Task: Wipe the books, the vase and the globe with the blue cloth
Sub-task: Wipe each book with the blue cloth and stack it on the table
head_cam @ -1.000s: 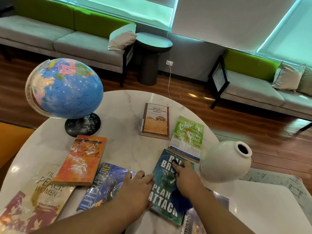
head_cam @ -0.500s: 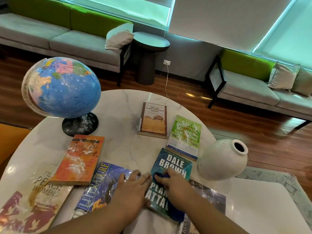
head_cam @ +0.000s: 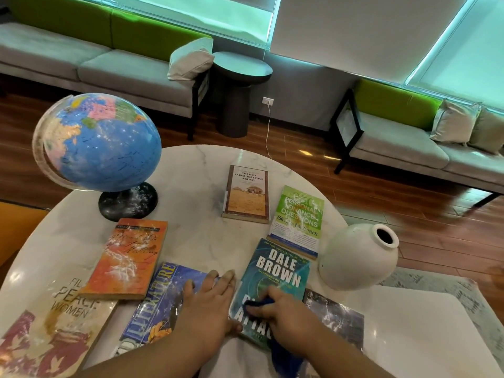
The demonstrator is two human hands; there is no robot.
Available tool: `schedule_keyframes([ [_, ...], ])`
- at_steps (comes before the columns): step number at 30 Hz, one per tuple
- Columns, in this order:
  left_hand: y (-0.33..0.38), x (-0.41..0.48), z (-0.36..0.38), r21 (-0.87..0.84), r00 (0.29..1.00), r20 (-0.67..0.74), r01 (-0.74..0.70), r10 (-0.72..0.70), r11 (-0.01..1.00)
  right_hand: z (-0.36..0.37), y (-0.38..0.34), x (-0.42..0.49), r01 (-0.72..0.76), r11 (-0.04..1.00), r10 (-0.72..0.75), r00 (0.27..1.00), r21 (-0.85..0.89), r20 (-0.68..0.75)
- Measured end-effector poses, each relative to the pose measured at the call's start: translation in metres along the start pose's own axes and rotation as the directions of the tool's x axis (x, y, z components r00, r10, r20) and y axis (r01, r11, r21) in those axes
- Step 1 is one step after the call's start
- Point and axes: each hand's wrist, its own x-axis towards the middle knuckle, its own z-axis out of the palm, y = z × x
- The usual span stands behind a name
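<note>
Blue cloth (head_cam: 283, 357), head view: our right hand (head_cam: 286, 315) bunches it with curled fingers against the teal Dale Brown book (head_cam: 281, 268) by the table's (head_cam: 191, 236) near edge. Our left hand (head_cam: 210, 304) lies flat, fingers straight, on the Literature book (head_cam: 161, 298) just beside it. We see the globe (head_cam: 103, 143) at the far left edge and the vase (head_cam: 357, 257) at the right edge.

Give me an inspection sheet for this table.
Surface: round marble table, bare between the books.
Job's things: Dale Brown book under blue cloth; orange book and green book white-streaked; globe upright; white vase tilted.
Clutter: nothing seen.
Grips: left hand flat on Literature book; right hand pinches the cloth.
Cables: white cord hangs from wall socket.
Surroundings: sofas, dark side table, wood floor.
</note>
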Motion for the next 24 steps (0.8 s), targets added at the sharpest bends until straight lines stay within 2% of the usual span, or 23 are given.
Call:
schedule_keyframes([
  [1, 0.000, 0.001, 0.000, 0.000, 1.000, 0.002, 0.002, -0.002, 1.000, -0.005, 0.007, 0.001, -0.035, 0.999, 0.035, 0.999, -0.015, -0.030],
  [3, -0.001, 0.001, 0.000, 0.007, 1.000, 0.004, -0.003, 0.003, 1.000, -0.012, 0.013, 0.011, -0.198, 0.980, 0.199, 0.977, 0.025, -0.071],
  [5, -0.003, 0.002, 0.001, 0.020, 1.000, -0.001, -0.010, 0.010, 1.000, -0.008, 0.002, 0.018, -0.265, 0.964, 0.262, 0.962, -0.027, -0.075],
  [6, -0.003, 0.003, 0.001, 0.022, 1.000, -0.008, -0.012, 0.012, 1.000, -0.003, -0.006, 0.020, -0.250, 0.968, 0.247, 0.967, -0.032, -0.061],
  [9, -0.007, 0.002, 0.002, 0.011, 0.999, -0.027, -0.040, 0.040, 0.999, 0.013, -0.025, 0.007, -0.076, 0.997, 0.076, 0.996, -0.017, 0.037],
  [11, -0.015, 0.000, 0.001, 0.018, 0.998, -0.019, -0.058, 0.058, 0.998, 0.009, -0.020, -0.003, -0.025, 0.999, 0.028, 0.997, -0.042, 0.076],
  [13, -0.021, -0.003, 0.000, 0.011, 0.997, -0.021, -0.071, 0.071, 0.997, 0.003, -0.006, -0.006, -0.028, 0.999, 0.029, 0.999, -0.032, 0.038],
  [16, -0.027, -0.011, -0.003, -0.021, 0.993, -0.090, -0.084, 0.082, 0.996, 0.004, -0.007, 0.004, -0.186, 0.983, 0.186, 0.979, 0.009, -0.079],
  [18, -0.029, -0.016, 0.000, -0.052, 0.981, -0.173, -0.096, 0.086, 0.994, 0.015, -0.031, 0.006, -0.192, 0.981, 0.194, 0.979, 0.038, -0.056],
  [20, -0.034, -0.015, 0.003, -0.072, 0.945, -0.310, -0.135, 0.106, 0.988, 0.024, -0.048, 0.003, -0.102, 0.994, 0.101, 0.995, 0.030, 0.021],
  [22, -0.043, -0.011, 0.008, -0.069, 0.919, -0.373, -0.166, 0.129, 0.984, 0.018, -0.048, 0.000, -0.047, 0.999, 0.046, 0.998, 0.013, 0.050],
  [24, -0.048, -0.006, 0.012, -0.099, 0.899, -0.423, -0.171, 0.114, 0.980, 0.009, -0.031, 0.003, -0.138, 0.990, 0.138, 0.990, 0.002, 0.025],
])
